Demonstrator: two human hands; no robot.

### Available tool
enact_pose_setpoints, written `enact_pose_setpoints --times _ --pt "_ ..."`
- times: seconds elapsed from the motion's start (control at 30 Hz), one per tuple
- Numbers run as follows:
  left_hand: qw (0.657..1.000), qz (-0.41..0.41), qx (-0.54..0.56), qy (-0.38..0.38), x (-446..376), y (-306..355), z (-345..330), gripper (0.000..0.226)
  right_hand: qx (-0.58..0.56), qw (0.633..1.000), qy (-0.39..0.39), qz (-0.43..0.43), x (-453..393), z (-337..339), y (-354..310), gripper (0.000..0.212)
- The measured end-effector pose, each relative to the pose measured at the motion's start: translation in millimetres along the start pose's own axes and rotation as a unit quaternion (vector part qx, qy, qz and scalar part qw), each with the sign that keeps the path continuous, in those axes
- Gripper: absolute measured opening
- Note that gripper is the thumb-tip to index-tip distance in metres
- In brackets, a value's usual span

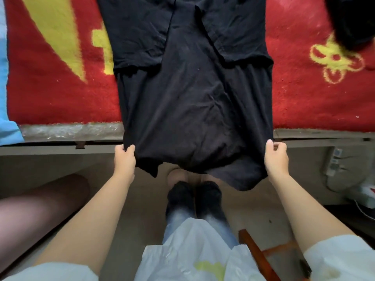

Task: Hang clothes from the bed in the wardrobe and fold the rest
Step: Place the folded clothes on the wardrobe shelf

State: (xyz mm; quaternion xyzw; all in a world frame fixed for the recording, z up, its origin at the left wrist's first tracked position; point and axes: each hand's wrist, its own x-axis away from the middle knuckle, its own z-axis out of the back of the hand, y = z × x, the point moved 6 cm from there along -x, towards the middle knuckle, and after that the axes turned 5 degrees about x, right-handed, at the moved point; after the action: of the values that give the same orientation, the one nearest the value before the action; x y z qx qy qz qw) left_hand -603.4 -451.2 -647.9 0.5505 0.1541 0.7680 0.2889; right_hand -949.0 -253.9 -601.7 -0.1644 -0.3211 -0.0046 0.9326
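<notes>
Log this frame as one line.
phase: folding | left hand: grips black shirt hem | right hand: grips hem | shirt: half on bed

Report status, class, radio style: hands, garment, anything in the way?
Left hand and right hand each pinch a bottom corner of the black garment. Garment lies on the red blanket, hem hanging past the bed edge. Nothing blocking it.

Soft, even indoor light; wide-angle bending at the edges, slight blur throughout.

Red-and-yellow blanket (304, 94) covers the bed; beige floor (146, 199) below; power strip (334, 161) at right.
</notes>
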Motion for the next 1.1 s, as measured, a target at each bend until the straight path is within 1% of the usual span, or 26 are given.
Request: enact_pose_setpoints --times 0.07,0.1,0.13,0.2,0.23,0.27,0.3,0.33,0.4,0.5,0.57,0.6,0.63,0.7,0.73,0.77,0.83,0.9,0.93,1.03,1.07,1.1 --pt "0.995 0.045 0.07 -0.058 5 -3 8 0.032 0.039 0.997 -0.054 0.036 6 6 -1 0.049" --pt "0.988 0.074 0.076 -0.11 10 -7 10 0.029 0.06 0.994 -0.088 0.035 6 8 5 0.052" --pt "0.978 0.104 0.059 -0.171 16 -12 10 0.022 0.094 0.988 -0.119 0.025 6 8 12 0.049" --pt "0.949 0.148 -0.009 -0.278 29 -28 15 0.012 0.164 0.973 -0.164 -0.013 8 10 32 0.032" --pt "0.936 0.162 -0.045 -0.311 33 -37 21 0.016 0.179 0.969 -0.164 -0.041 10 13 44 0.023" --pt "0.925 0.172 -0.073 -0.33 34 -44 25 0.027 0.183 0.968 -0.154 -0.07 11 16 55 0.017" --pt "0.92 0.179 -0.091 -0.338 37 -52 30 0.038 0.178 0.968 -0.145 -0.098 14 19 68 0.016" --pt "0.92 0.182 -0.103 -0.331 38 -58 35 0.042 0.163 0.97 -0.134 -0.119 15 21 78 0.017" --pt "0.927 0.17 -0.135 -0.304 42 -69 43 0.04 0.126 0.974 -0.121 -0.146 19 21 90 0.022" --pt "0.938 0.155 -0.175 -0.257 45 -83 53 0.027 0.066 0.98 -0.104 -0.153 19 22 98 0.032" --pt "0.944 0.14 -0.202 -0.219 48 -92 59 0.022 0.033 0.984 -0.099 -0.147 21 24 98 0.027" --pt "0.952 0.12 -0.207 -0.191 51 -95 65 0.022 0.058 0.986 -0.104 -0.115 23 26 96 0.023" --pt "0.961 0.1 -0.199 -0.167 53 -97 68 0.026 0.103 0.987 -0.103 -0.071 22 30 94 0.024" --pt "0.97 0.071 -0.182 -0.143 59 -103 77 0.034 0.184 0.978 -0.099 0.012 22 39 91 0.041" --pt "0.97 0.055 -0.192 -0.138 67 -106 81 0.035 0.202 0.973 -0.098 0.043 23 48 92 0.045" --pt "0.967 0.055 -0.209 -0.136 66 -107 86 0.035 0.205 0.972 -0.1 0.048 19 50 94 0.046" --pt "0.963 0.079 -0.217 -0.139 79 -115 95 0.032 0.193 0.974 -0.112 0.023 18 64 104 0.041" --pt "0.961 0.118 -0.202 -0.148 95 -122 101 0.03 0.152 0.978 -0.138 -0.047 15 74 120 0.037" --pt "0.959 0.139 -0.192 -0.154 102 -126 103 0.03 0.136 0.975 -0.155 -0.082 16 77 126 0.038" --pt "0.957 0.182 -0.164 -0.153 125 -136 110 0.034 0.139 0.96 -0.205 -0.131 26 81 142 0.041" --pt "0.957 0.19 -0.161 -0.148 132 -139 111 0.035 0.137 0.954 -0.223 -0.143 32 82 147 0.036" --pt "0.958 0.193 -0.157 -0.14 141 -142 113 0.035 0.128 0.949 -0.242 -0.157 40 83 152 0.027"
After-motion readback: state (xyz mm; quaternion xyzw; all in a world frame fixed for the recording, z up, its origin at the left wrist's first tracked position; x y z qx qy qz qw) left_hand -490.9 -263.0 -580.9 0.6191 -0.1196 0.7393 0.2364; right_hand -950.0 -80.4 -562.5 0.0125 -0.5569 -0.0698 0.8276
